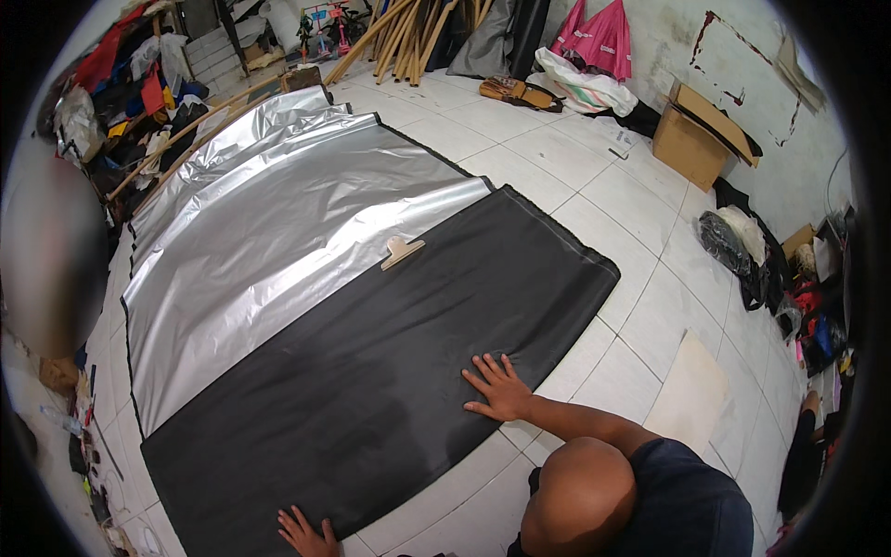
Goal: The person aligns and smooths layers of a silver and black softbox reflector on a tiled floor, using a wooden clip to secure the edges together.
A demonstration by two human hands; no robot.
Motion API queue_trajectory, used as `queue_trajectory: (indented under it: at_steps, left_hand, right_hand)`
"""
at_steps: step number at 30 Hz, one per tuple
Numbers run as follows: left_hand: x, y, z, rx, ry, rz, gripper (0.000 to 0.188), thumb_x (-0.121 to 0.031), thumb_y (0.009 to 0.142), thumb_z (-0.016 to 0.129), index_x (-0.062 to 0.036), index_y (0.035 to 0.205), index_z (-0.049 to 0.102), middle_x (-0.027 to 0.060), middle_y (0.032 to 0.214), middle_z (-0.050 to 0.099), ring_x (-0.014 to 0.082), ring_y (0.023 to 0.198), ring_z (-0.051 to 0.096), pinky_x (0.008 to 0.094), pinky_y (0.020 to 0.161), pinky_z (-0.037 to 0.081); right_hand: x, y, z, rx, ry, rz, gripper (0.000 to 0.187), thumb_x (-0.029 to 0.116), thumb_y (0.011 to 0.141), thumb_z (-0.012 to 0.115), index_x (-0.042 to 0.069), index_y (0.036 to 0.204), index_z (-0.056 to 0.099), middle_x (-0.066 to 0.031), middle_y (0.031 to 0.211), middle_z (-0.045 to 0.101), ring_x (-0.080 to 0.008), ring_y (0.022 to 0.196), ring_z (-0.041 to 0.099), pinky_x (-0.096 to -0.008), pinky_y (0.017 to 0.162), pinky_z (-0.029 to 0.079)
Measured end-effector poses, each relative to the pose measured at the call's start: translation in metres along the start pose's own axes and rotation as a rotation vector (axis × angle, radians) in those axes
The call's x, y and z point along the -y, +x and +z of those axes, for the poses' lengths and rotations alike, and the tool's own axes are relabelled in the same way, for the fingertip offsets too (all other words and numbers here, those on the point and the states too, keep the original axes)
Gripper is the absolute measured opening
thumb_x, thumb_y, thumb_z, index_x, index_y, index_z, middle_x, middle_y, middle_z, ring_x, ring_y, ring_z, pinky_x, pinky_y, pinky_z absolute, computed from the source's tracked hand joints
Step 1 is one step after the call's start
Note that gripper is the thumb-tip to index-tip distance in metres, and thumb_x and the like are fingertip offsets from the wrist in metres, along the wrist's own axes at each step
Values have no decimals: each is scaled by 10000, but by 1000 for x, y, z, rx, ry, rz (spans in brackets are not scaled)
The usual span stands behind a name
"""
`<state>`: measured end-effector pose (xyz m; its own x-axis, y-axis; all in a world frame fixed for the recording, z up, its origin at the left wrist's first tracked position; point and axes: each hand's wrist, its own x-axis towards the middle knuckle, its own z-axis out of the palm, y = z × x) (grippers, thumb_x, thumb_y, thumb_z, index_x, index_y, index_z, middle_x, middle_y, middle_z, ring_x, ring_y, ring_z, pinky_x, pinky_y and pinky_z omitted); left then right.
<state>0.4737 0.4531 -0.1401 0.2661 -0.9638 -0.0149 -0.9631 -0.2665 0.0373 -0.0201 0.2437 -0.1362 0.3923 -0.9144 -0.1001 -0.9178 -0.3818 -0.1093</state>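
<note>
We find one black panel (371, 371) and one silver panel (260, 251) spread on the tiled floor (650, 288); the black panel lies on the near side, its long far edge bordering the silver; we cannot tell whether the two are one folded sheet.

We rest the right hand (499, 390) flat on the black panel, just inside its near edge; we rest the left hand (306, 534) lower down, by the same edge toward its left end; both hands are wide, fingers spread, palms down, gripping nothing.

We judge the laying-out well advanced: the black panel is extended and mostly flat; one metal clip (401, 252) sits across its far edge, though we cannot tell whether it bites both layers; left to smooth, by our reading, are shallow creases near the black panel's right end and deeper folds toward the silver panel's far edge.

Count: hands, two; panels, two faces visible; clip, one; cardboard box (682, 148) by the floor's right wall, one; brown pouch (520, 93) near the floor's far edge, one; pale flat sheet (687, 395) right of the black panel, one; wooden poles (413, 56) at the floor's far edge, several, overlapping, so we cannot give an exact figure.
</note>
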Motion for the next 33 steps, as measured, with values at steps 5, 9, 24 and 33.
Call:
queue_trajectory:
  at_steps: [5, 9, 24, 33]
  left_hand:
    - [-2, -3, -1, 61, -35, -16, 767, -511, 898, 490, -37, 1455, 260, 288, 1484, 209, 449, 1368, 200, 584, 1092, 132]
    - [-15, -22, -6, 66, -173, -81, 774, -426, 847, 559, -20, 1443, 276, 280, 1493, 183, 463, 1380, 150, 578, 1102, 73]
    - [84, -68, 16, -466, -735, -1281, 809, -459, 834, 645, 76, 1360, 343, 271, 1294, 441, 417, 1191, 438, 481, 1032, 329]
    - [126, -69, 4, -576, -2125, -1255, 356, -259, 839, 688, -50, 1107, 581, 76, 1071, 622, 241, 903, 611, 351, 689, 514]
  right_hand:
    - [4, -4, -4, 130, -18, 50, 800, 708, 892, 189, 193, 1502, 123, -159, 1551, 74, -339, 1435, 30, -557, 1131, 16]
    - [0, -22, -6, 122, -17, 48, 798, 706, 892, 208, 194, 1500, 140, -162, 1551, 75, -339, 1435, 27, -563, 1129, 15]
    - [-115, -130, 34, -596, 727, 860, 509, 349, 862, 650, -46, 1135, 481, -194, 908, 597, -337, 816, 581, -409, 769, 471]
    - [-164, -91, 32, -396, 2013, 1024, 435, 340, 861, 654, 62, 1173, 533, -102, 1129, 582, -241, 997, 582, -377, 810, 497]
